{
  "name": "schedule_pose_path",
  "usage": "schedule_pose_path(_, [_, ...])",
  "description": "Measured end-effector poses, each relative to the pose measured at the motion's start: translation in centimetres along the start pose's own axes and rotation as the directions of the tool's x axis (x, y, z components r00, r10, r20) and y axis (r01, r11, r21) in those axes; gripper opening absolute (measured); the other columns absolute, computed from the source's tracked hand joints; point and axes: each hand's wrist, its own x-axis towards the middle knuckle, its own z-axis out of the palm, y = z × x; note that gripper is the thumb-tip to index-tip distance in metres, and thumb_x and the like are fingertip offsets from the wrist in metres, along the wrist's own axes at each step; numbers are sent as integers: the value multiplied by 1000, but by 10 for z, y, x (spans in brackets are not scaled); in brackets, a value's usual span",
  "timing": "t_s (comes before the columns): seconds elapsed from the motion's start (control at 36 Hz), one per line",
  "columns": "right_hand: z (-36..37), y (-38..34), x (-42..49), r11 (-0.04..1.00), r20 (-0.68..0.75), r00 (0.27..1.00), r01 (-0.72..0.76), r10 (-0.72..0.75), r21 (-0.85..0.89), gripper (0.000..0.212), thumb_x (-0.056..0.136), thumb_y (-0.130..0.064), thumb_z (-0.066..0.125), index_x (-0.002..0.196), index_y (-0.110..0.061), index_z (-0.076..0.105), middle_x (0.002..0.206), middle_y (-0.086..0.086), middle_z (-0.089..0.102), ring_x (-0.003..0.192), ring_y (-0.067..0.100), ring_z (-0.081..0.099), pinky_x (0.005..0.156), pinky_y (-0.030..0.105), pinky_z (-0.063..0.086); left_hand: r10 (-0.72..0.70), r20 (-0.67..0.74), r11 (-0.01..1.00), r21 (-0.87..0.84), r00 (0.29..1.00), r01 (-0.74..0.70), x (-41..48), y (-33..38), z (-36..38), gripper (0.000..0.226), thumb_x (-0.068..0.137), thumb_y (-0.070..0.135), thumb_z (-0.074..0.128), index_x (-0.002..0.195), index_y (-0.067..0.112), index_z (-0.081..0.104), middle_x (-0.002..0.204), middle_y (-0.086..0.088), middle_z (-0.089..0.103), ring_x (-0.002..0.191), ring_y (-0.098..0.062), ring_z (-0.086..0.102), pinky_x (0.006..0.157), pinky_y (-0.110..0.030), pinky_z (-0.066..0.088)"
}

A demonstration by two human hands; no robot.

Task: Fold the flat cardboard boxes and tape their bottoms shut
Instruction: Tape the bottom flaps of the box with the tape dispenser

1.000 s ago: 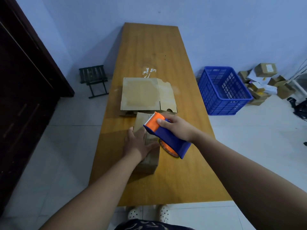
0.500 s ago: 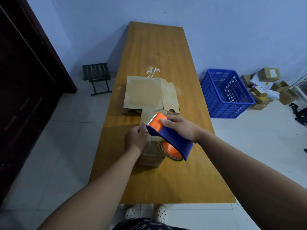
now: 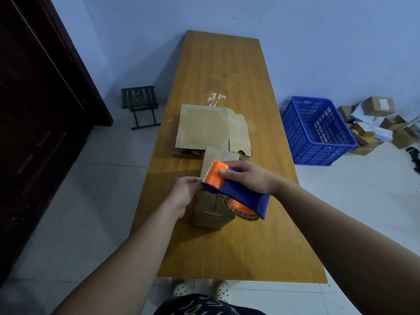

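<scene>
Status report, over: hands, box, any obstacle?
Right hand grips dispenser. Left hand at its front end, grip unclear. Box folded, under dispenser. Flat boxes behind, not blocking.

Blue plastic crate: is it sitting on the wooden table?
No, the blue plastic crate stands on the tiled floor beside the long wooden table.

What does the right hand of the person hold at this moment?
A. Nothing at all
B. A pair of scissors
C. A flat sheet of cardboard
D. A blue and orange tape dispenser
D: the right hand has its fingers curled round the blue and orange tape dispenser, held just above the folded box on the table.
</scene>
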Motion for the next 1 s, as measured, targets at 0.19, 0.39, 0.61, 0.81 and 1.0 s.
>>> schedule_pose_path(0.19, [3, -7, -1, 997, -32, 999, -4, 2, -82, 53, 89, -58, 50, 135, -33, 43, 104, -10, 61, 92, 11, 61, 77, 26, 49, 39, -47, 998, 52, 998, -36, -7, -8, -4, 12, 92, 24, 60, 96, 14, 67, 93, -5, 69, 91, -21, 60, 75, -33, 44])
schedule_pose_path(0.39, [6, -11, -1, 964, -57, 995, 70, -87, -255, 100, 69, -53, 79, 146, -45, 16, 131, -6, 47, 111, 18, 53, 88, 33, 49, -25, -82, 998, -60, 996, 20, -10, -17, -9, 8, 94, 18, 58, 98, 15, 64, 92, -8, 72, 82, -19, 70, 70, -32, 56])
schedule_pose_path(0.61, [11, -13, -14, 858, -66, 992, 56, -104, -510, 121, 72, -44, 81, 143, -53, -15, 140, 2, 25, 107, 20, 48, 79, 29, 46, -43, -71, 994, -103, 997, 35, -13, -19, -10, 9, 95, 13, 55, 97, 10, 63, 93, -9, 71, 89, -20, 69, 80, -34, 56])
schedule_pose_path(0.81, [19, -10, -27, 736, -146, 979, 8, -144, -677, 102, 80, -35, 72, 149, -38, -4, 119, 0, 55, 98, 18, 56, 93, 37, 42, 34, -49, 999, -1, 998, -34, -18, -22, -9, 9, 95, 15, 54, 96, 11, 62, 96, -7, 69, 94, -19, 66, 88, -36, 54])
schedule_pose_path(1.0, [34, 14, -40, 881, -334, 916, 42, -222, -471, 76, 78, -27, 74, 138, -29, 29, 122, -7, 51, 107, 13, 52, 94, 40, 45, 101, -95, 994, 49, 990, -96, -23, -27, -5, 14, 93, 18, 58, 85, 11, 66, 88, -8, 71, 91, -24, 66, 90, -43, 52])
